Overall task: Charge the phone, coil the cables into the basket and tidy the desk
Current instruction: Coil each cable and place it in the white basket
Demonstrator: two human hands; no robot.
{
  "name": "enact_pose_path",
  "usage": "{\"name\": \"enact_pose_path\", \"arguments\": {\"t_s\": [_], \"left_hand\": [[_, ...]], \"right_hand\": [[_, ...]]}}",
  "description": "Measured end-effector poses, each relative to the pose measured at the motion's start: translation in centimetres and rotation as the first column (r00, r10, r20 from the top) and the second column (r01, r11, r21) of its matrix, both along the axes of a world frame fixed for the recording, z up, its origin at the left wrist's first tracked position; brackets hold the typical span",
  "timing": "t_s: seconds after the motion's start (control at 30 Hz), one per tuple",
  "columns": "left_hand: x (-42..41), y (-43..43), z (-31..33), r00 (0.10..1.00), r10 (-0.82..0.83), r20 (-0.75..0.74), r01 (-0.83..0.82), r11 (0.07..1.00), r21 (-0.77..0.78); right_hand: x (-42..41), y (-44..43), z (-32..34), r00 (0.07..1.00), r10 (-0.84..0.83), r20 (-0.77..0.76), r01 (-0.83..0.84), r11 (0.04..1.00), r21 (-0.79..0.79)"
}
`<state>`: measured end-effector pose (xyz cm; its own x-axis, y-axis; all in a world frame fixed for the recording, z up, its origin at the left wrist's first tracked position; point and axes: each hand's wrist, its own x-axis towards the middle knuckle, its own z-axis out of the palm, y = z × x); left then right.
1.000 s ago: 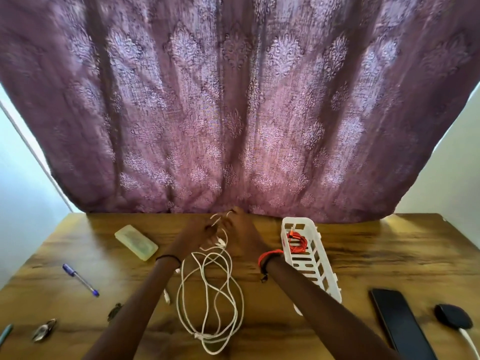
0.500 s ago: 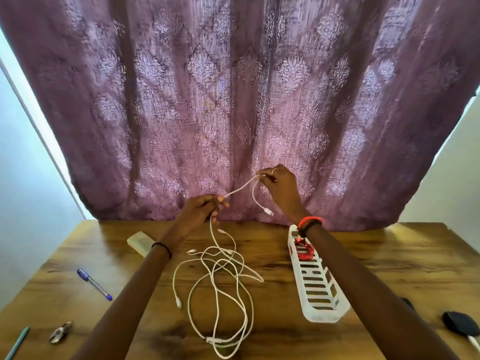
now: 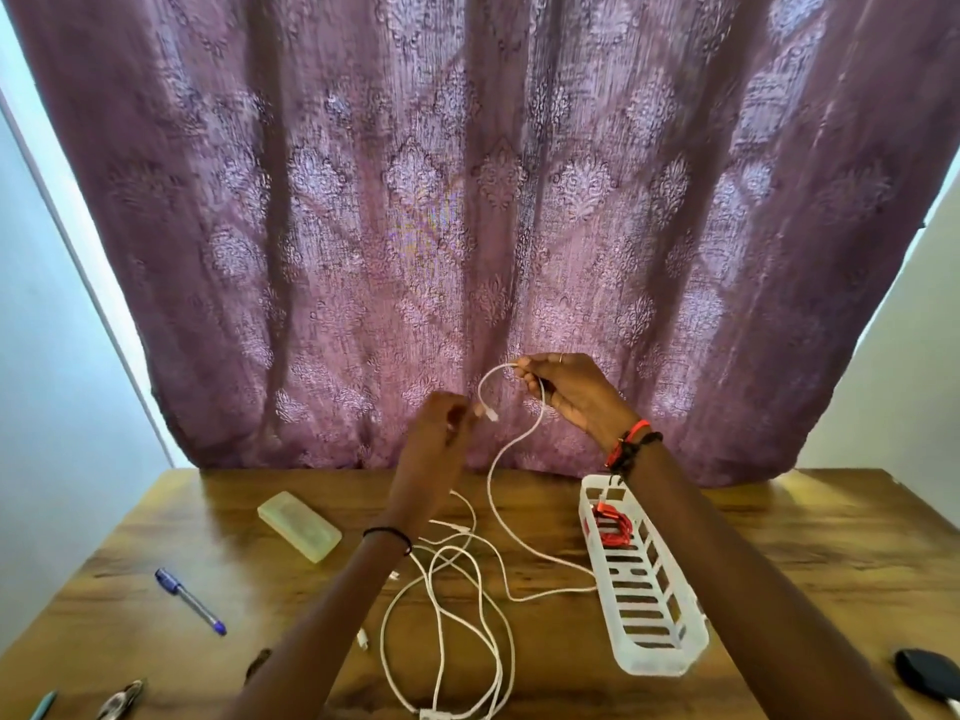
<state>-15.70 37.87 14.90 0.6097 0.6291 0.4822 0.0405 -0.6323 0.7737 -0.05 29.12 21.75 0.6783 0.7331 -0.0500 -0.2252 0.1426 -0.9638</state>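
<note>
My right hand (image 3: 569, 397) is raised in front of the curtain, shut on a white cable (image 3: 496, 459). The cable hangs from it down to a loose tangle of white cables (image 3: 457, 615) on the wooden desk (image 3: 810, 543). The cable's short end arcs over to a plug beside my left hand (image 3: 441, 433), whose blurred fingertips pinch at that plug. A white slotted basket (image 3: 670, 662) lies on the desk to the right, under my right forearm. It holds a coiled red cable (image 3: 613, 527). The phone is out of view.
A translucent pale case (image 3: 298, 532) and a blue pen (image 3: 189, 600) lie at the left. A metal clip (image 3: 122, 701) and a teal pen tip (image 3: 44, 706) sit at the front left. A black charger (image 3: 930, 672) is at the right edge. A purple curtain (image 3: 467, 200) hangs behind.
Both hands rose from the desk with the white cable. My left hand let go of the long strand and moved to the plug end hanging from my right hand.
</note>
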Motion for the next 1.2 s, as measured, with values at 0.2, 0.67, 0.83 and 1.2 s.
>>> {"name": "enact_pose_path", "arguments": {"t_s": [0.2, 0.67, 0.83, 1.2], "left_hand": [[1.7, 1.6, 3.3, 0.997, -0.042, -0.063, 0.043, 0.999, 0.001], [5.1, 0.4, 9.0, 0.812, -0.322, 0.486, 0.583, 0.491, -0.647], [5.6, 0.8, 9.7, 0.763, -0.322, 0.560, 0.646, 0.362, -0.672], [6.5, 3.8, 9.0, 0.736, -0.078, 0.672, 0.659, 0.308, -0.686]], "right_hand": [[-0.5, -0.2, 0.9, 0.985, 0.090, -0.146, -0.083, 0.995, 0.053], [-2.9, -0.3, -1.4, 0.831, -0.271, 0.485, 0.282, 0.958, 0.053], [-2.9, -1.3, -1.8, 0.756, -0.311, 0.576, 0.344, 0.937, 0.055], [-3.4, -3.9, -2.2, 0.547, -0.037, 0.836, 0.393, 0.893, -0.218]]}}
